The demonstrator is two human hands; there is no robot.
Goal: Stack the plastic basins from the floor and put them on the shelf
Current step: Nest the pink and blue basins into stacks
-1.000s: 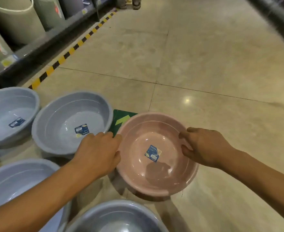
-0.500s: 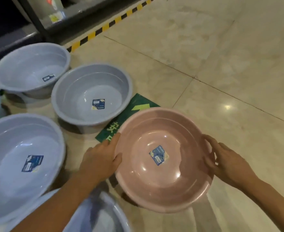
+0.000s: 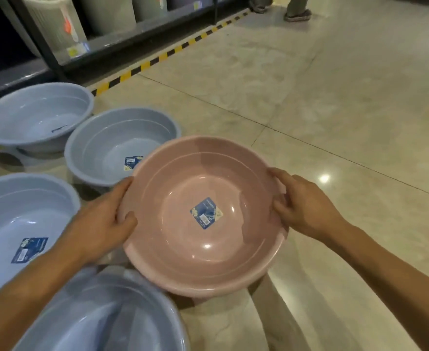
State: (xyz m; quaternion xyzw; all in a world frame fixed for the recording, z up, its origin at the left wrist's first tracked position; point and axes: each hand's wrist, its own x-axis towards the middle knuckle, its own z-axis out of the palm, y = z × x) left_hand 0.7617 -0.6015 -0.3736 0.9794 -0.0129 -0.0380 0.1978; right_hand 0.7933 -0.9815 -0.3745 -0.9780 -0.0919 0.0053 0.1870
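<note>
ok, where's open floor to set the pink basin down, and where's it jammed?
Open: the tiled floor right of the pink basin, from the yellow-black hazard stripe to the right hand. Jammed: the left side, where four grey-blue basins sit close together below the shelf, with narrow gaps only. A standing person's feet are at the far end.

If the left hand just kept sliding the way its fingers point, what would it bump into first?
Probably the blue basin just beyond the left hand, which grips the pink basin by its rim; depth is hard to judge.
</note>
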